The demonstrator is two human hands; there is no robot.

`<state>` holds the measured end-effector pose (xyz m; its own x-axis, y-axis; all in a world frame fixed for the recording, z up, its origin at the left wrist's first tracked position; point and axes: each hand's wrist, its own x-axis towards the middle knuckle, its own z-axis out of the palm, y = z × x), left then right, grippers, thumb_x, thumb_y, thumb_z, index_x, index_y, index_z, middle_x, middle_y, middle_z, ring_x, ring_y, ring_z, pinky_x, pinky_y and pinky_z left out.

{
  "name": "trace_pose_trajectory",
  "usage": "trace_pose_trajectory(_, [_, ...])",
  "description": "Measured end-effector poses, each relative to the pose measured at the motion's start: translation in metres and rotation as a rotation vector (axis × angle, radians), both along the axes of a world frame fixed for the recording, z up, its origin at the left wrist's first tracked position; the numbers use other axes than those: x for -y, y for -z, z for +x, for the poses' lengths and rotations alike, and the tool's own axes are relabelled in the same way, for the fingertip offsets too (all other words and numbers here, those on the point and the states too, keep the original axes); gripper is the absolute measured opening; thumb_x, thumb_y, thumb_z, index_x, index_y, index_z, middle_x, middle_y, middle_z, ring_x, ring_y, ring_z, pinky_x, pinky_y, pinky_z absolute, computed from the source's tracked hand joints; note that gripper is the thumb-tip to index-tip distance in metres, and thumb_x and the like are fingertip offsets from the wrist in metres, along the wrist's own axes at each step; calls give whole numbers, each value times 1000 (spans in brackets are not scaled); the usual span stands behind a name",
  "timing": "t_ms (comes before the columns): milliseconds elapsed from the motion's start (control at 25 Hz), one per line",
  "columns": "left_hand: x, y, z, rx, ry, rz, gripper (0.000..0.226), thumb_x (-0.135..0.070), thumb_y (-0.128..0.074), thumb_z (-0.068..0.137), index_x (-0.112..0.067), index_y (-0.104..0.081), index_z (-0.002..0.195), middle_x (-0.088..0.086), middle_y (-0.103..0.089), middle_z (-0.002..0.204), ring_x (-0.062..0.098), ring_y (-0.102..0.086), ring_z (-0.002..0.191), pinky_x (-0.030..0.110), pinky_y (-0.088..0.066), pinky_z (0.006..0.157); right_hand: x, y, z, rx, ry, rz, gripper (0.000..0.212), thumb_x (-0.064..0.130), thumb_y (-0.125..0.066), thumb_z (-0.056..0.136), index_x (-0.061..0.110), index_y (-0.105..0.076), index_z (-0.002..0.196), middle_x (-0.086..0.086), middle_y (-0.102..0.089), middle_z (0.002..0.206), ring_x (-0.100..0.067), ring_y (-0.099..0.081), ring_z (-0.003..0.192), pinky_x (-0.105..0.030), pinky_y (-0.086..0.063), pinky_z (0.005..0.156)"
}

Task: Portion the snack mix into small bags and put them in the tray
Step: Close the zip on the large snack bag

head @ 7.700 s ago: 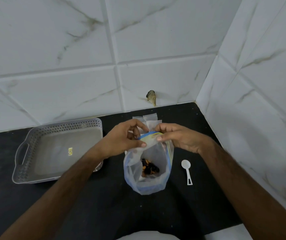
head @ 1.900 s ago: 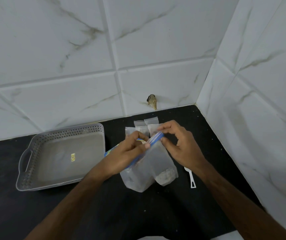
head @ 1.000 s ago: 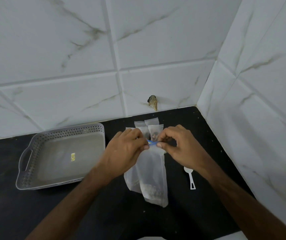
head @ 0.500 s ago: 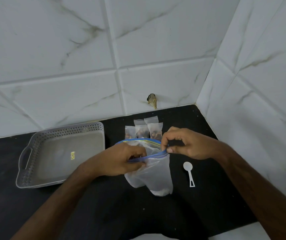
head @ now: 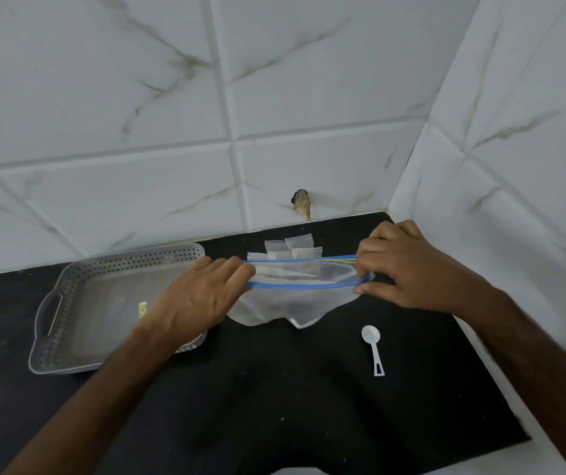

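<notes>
— Both hands are further apart now than a moment ago, aren't they? What is going on with the big bag?

— Yes, they are pulling the big zip bag [head: 291,296] wide. Before, its top was a round hole; now the blue top edge is stretching out into a long thin shape. The bag is hanging just above the black counter [head: 274,406], between the two hands.

— What is the left hand doing?

— The left hand [head: 202,296] is holding the left end of the bag's blue edge. Its fingers are lying long over that end, and I cannot tell how tightly they are curling round it. The wrist is crossing over the near right corner of the grey tray [head: 65,296].

— And the right hand?

— The right hand [head: 408,269] is pinching the right end of the blue edge with its thumb and curled fingers.

— Where are the small bags?

— The small bags [head: 291,246] are lying on the counter close to the white tiled wall [head: 137,114], just behind the big bag. Part of them is showing through the clear plastic. I cannot tell what is inside them from here.

— Is anything sitting in the tray?

— Only a little yellow sticker [head: 142,308] is showing on its floor. The tray is sitting to the left of the big bag.

— Anything else?

— A white spoon [head: 373,349] is lying on the counter, to the right and a bit nearer, apart from the bag.
</notes>
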<state>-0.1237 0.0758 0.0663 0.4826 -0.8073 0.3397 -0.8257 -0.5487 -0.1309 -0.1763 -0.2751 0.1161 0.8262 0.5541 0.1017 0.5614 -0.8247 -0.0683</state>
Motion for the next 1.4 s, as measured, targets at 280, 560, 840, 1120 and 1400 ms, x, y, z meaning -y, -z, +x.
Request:
trace_pose_trajectory(280, [-5,-18,-3,264,41,-57,23,-23,-53,105,-18,-67,88,-2,-60,75,23,-59,67,40,-46,81,12,-1,2,115,143,89,18,42,-58,88,33,-69,100,20,-63,88,-12,-53,93,-28,-23,85])
trace_pose_trajectory(560, [2,-39,-4,334,21,-88,43,-47,-53,104,-17,-61,74,0,-58,78,24,-59,72,40,-42,81,17,-16,2,-114,177,405,12,42,-76,83,32,-70,85,18,-65,87,-8,-59,92,-31,-47,84])
trace_pose_trajectory(840, [-4,-23,1,-259,-127,-388,40,-65,-59,89,-28,-53,76,-4,-59,94,17,-56,78,41,-47,70,27,6,5,-488,279,942,18,-1,-80,75,10,-67,81,-3,-71,100,-24,-71,95,-25,-57,81])
trace_pose_trajectory(1120, [9,1,6,-941,-153,-1009,47,-7,-86,74,-40,-60,93,-16,-67,95,6,-63,83,21,-51,68,23,25,8,-542,397,746,40,-5,-71,85,26,-69,110,4,-70,99,-12,-67,94,-26,-54,82])
trace_pose_trajectory(1400, [59,-5,-1,-1014,3,-1180,32,4,-77,83,-14,-64,106,-11,-71,99,10,-64,84,23,-55,80,-68,26,17,-530,249,581,45,50,-70,87,31,-60,126,10,-68,108,-6,-66,96,-31,-55,86])
